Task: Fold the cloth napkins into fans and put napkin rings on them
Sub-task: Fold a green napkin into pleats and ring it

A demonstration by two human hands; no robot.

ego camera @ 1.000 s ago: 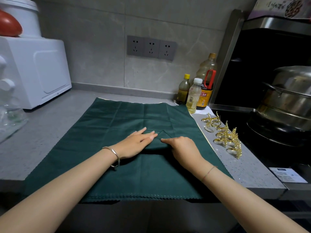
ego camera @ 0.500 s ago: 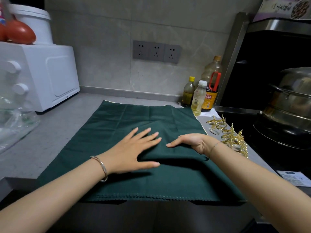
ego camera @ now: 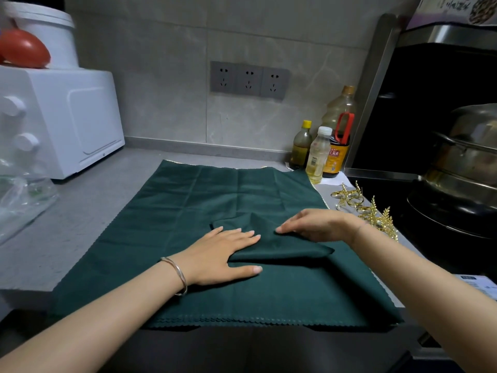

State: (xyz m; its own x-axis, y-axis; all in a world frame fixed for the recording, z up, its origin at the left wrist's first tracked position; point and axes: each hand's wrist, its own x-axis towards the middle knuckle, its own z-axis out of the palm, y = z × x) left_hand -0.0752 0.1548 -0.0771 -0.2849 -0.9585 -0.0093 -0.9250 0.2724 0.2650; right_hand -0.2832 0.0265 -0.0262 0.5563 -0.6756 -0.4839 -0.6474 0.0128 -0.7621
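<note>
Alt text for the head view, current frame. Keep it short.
Two bare hands work dark green napkin cloth spread on a grey countertop: the left hand lies flat across the edge of a folded layer, and the right hand touches its top with straight fingers. Gold napkin rings lie right of the cloth, and bottles stand by the wall.

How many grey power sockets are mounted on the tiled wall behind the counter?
3. They sit side by side in one row on the wall: the left socket, the middle socket and the right socket. None looks hidden.
</note>
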